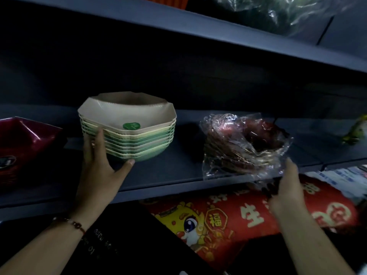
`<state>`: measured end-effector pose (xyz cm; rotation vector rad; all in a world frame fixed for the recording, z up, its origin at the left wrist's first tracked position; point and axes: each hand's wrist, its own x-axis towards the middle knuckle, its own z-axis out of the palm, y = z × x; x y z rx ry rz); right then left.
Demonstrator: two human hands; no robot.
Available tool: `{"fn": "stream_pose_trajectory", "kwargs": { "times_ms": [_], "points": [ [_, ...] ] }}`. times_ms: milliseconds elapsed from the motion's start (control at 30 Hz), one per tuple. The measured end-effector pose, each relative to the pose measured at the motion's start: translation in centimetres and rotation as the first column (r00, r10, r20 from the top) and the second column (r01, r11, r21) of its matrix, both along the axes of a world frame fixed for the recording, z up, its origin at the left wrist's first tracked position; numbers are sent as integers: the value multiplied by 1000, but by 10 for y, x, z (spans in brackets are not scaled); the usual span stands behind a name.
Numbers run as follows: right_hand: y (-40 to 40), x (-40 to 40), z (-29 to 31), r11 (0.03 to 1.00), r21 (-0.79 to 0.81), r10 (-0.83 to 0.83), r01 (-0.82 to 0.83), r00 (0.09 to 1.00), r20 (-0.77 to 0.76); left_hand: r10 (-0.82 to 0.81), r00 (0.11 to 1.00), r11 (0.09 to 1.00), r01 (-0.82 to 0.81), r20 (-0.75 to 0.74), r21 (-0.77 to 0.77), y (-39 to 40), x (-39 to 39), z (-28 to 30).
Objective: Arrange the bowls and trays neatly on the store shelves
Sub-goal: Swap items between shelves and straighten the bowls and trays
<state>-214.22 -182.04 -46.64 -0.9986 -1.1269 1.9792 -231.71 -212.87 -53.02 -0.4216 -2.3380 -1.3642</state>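
A stack of several octagonal bowls [137,124], beige on top and green below, stands on the dark blue shelf [178,169]. My left hand [99,167] holds the stack at its left side, fingers on the rims and thumb under the base. To the right sits a stack of dark red bowls wrapped in clear plastic [244,143], tilted toward the shelf's front edge. My right hand [286,187] grips the wrapped stack from below at its front right, fingers hidden under the plastic.
A dark red angular bowl [25,135] sits at the shelf's far left. A green object [355,132] lies at the far right. The shelf below holds red printed packaging [238,215]. The upper shelf [218,30] carries plastic-wrapped goods [278,12].
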Motion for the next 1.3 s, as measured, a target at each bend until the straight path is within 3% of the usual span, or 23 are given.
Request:
{"fn": "stream_pose_trajectory", "kwargs": {
  "times_ms": [67,200,467,700,900,1033,1200,1300],
  "points": [
    [28,-6,4,999,29,26,-27,999,46,-8,1000,1000,8,17,-8,5,5,0],
    [40,-28,11,989,-64,139,-135,988,63,-13,1000,1000,13,19,-12,10,11,-4],
    [9,-71,-15,943,-153,298,-295,955,1,-25,999,1000,25,31,0,4,13,-4],
    [-3,-102,-5,882,-17,470,-470,883,-1,-42,998,999,42,46,-9,2,4,-7],
    [0,-137,-10,868,149,482,-474,876,-19,35,999,999,-35,-4,11,14,1,-7],
    [-3,-153,-5,871,181,451,-456,890,72,26,999,1000,-26,-34,2,10,-2,-6],
    [-4,-137,-8,827,197,534,-527,845,18,-48,999,992,48,-1,-118,-16,5,0],
    [-27,-122,-14,843,308,449,-441,892,49,12,1000,966,-11,5,-260,-45,16,8]
  ]
}}
